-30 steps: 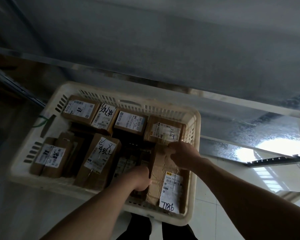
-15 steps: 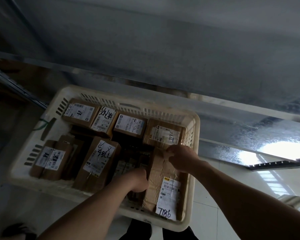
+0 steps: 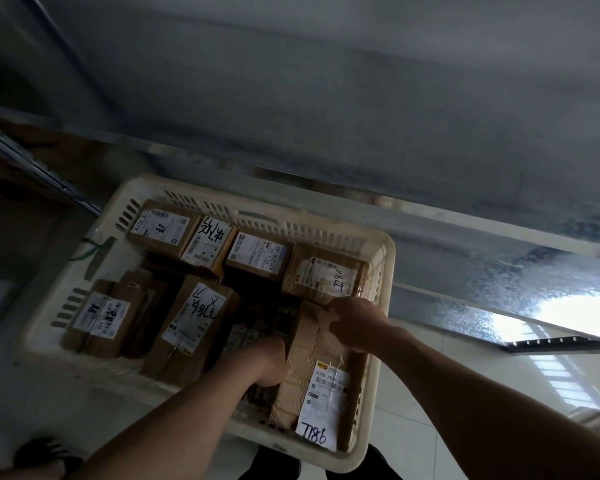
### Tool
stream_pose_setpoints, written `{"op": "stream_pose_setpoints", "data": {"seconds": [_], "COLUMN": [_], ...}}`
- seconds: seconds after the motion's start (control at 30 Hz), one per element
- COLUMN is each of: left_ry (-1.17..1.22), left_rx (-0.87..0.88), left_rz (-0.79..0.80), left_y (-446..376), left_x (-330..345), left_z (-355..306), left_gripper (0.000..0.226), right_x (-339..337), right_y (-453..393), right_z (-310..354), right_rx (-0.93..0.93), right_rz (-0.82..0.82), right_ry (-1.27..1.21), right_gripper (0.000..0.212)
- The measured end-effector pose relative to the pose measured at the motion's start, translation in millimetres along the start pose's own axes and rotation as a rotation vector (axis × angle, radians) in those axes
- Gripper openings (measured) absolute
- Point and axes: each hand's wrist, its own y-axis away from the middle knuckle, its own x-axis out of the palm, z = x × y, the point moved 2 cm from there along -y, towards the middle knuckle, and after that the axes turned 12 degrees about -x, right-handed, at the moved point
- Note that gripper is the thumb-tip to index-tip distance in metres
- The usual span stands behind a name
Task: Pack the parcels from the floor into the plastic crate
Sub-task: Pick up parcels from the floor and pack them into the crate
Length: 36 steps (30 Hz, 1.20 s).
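You are holding the taped parcel [image 3: 312, 362] with both hands inside the plastic crate [image 3: 381, 344], at its right end against the right wall. Your left hand [image 3: 269, 362] is gripping its left side, fingers curled down along the edge. Your right hand [image 3: 355, 323] is pinching its far top edge. The labelled parcels [image 3: 201, 317] are filling the rest of the crate.

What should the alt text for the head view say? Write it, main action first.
Both hands settle a long taped parcel into the right end of a cream plastic crate: the left hand presses its side, the right hand grips its far end. Other labelled brown parcels fill the rest of the crate, which sits on a pale tiled floor.
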Motion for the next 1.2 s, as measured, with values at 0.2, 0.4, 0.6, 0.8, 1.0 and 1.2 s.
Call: {"op": "stream_pose_setpoints", "data": {"seconds": [0.2,0.4,0.6,0.8,1.0,1.2], "left_ry": [0.061,0.372,0.636,0.643,0.526,0.449], "left_rx": [0.024,0.125,0.37,0.557,0.687,0.741], "left_rz": [-0.084,-0.196,-0.218,-0.212,-0.175,-0.166], "left_y": [5.8,21.5,62.2,81.3,95.8,117.9], "left_x": [-12.2,-35.0,-56.7,-58.2,-52.6,-29.9], "left_z": [-6.3,-11.1,-22.2,-26.5,-44.2,-78.5], "left_gripper": [0.041,0.066,0.052,0.047,0.07,0.063], "right_x": [-6.9,-28.2,-34.1,-28.9,-18.5,-13.4], "right_y": [3.7,16.0,44.5,90.3,139.9,191.5], "right_z": [0.2,7.1,17.0,30.8,27.2,0.9], "right_rx": [-0.025,-0.078,-0.034,0.038,0.137,0.261], "right_rz": [0.019,-0.109,-0.353,-0.63,-0.811,-0.966], "right_ry": [-0.021,-0.147,-0.399,-0.582,-0.615,-0.556], "right_gripper": [0.042,0.044,0.078,0.061,0.058,0.068]}}
